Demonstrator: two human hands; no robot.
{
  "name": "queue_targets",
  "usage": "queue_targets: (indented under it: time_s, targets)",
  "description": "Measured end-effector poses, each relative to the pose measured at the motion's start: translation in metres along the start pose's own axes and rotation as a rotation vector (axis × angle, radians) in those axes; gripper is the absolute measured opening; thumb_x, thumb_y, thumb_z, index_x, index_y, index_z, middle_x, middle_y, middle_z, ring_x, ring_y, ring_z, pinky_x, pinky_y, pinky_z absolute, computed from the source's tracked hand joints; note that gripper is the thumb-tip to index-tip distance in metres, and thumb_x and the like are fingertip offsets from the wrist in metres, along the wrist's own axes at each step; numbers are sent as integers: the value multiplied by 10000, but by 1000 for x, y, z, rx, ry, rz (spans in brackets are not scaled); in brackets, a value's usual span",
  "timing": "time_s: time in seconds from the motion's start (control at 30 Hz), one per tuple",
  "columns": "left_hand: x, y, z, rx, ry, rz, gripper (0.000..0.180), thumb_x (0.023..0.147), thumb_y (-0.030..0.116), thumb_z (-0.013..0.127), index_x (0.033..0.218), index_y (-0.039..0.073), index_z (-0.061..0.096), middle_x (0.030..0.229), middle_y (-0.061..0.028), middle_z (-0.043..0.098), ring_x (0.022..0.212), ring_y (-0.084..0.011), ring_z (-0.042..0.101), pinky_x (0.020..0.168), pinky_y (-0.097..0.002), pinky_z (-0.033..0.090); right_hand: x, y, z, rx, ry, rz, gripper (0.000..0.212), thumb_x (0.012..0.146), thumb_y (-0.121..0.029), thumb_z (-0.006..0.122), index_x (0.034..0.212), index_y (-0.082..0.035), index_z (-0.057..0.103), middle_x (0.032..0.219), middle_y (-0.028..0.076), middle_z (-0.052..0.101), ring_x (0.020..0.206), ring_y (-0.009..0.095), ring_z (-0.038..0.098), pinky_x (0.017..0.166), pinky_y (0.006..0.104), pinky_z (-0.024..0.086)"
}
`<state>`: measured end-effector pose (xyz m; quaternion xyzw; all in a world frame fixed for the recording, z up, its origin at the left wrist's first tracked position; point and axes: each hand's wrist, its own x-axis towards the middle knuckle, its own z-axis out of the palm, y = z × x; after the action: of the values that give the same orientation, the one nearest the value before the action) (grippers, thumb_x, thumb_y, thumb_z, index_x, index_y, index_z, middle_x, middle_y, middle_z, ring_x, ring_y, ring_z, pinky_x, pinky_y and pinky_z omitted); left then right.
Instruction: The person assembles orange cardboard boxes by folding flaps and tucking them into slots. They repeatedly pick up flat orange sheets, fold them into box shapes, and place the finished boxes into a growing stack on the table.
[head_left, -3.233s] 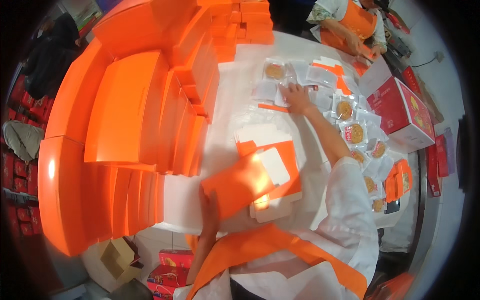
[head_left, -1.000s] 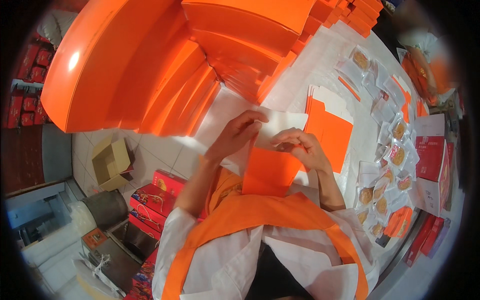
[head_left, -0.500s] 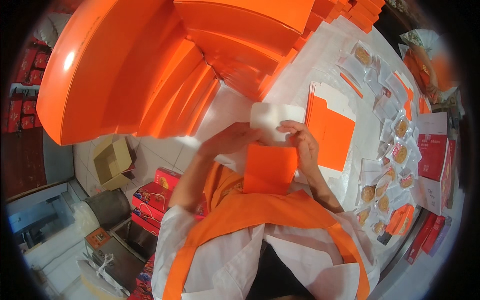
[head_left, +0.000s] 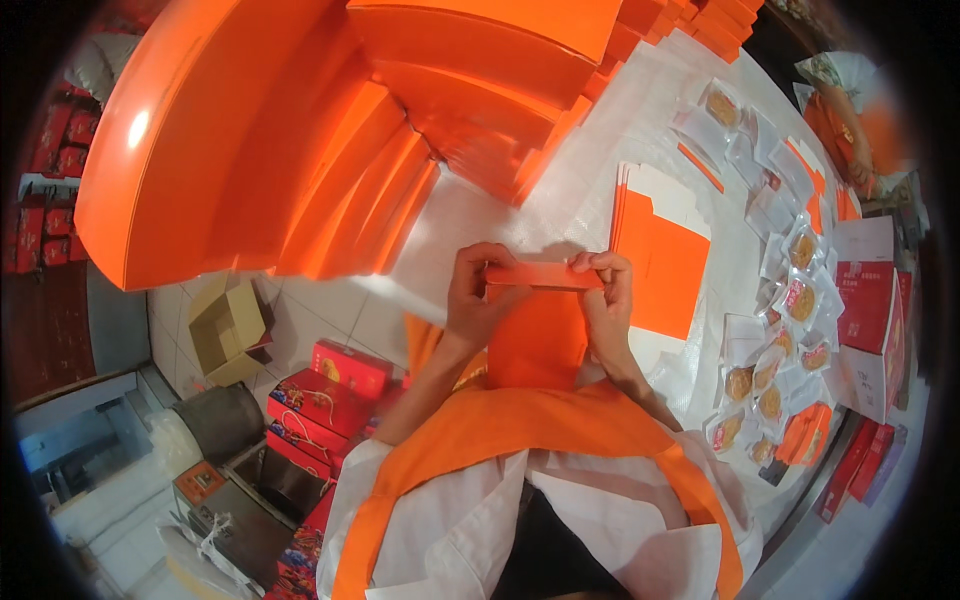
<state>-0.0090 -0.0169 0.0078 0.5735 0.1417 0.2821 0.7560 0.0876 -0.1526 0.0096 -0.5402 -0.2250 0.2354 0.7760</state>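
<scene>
Between my two hands is a small orange cardboard box (head_left: 540, 335), held upright in front of my apron. My left hand (head_left: 476, 292) grips its upper left corner, fingers bent over the edge. At the upper right corner, my right hand (head_left: 608, 293) pinches the edge between thumb and fingers. A narrow orange panel now faces up along the box's top, and the white inner flap is out of sight. Beyond my right hand, flat orange and white box blanks (head_left: 665, 265) lie in a stack on the table.
Tall stacks of orange boxes (head_left: 230, 150) rise at the far left. Along the table's right side lie several round pastries in clear wrappers (head_left: 802, 250). An open brown carton (head_left: 225, 335) and red gift boxes (head_left: 315, 400) are at the left. Another person's arm (head_left: 850, 130) shows far right.
The white flap at the box's top has been folded over, leaving an orange edge showing. My left hand has moved from the flap to the upper left corner; both hands now grip the corners.
</scene>
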Motion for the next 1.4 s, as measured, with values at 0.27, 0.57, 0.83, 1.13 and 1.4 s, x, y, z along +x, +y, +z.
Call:
queue_targets:
  time_s: [0.27,0.57,0.83,1.13,1.4]
  targets:
    - [4,10,5,378,-23,106,261,704,-63,588,939,25,514,997,-55,504,919,-140,507,796,-246,413,3,-7,4,-102,39,32,167,829,5,487,989,-39,473,1005,68,491,945,136,459,847,257,366]
    - [6,3,-1,256,-82,33,139,760,-15,582,891,10,545,951,-70,539,882,-159,534,784,-256,426,4,-15,3,-156,-26,83,68,868,-11,437,892,-20,501,978,91,532,956,158,487,869,289,373]
    - [-6,-6,-7,231,-68,96,127,816,-42,481,893,-1,573,1078,-111,554,891,-153,523,797,-254,414,-3,3,-10,-205,-88,-30,107,890,-22,407,894,-1,511,1043,86,536,955,133,494,848,259,383]
    - [-12,-15,-7,398,-32,71,135,824,23,530,950,-1,572,1200,-152,485,1139,-279,456,909,-319,372,-8,-32,-30,-477,-290,112,218,805,-72,524,1021,-44,524,1257,153,424,1150,242,423,934,324,346]
    - [8,49,27,283,-120,447,387,821,56,462,1201,6,414,1352,-209,285,1180,-303,396,981,-392,318,40,-123,-68,-294,41,-400,235,828,-102,518,1050,-36,479,1153,148,488,1082,233,456,919,350,366]
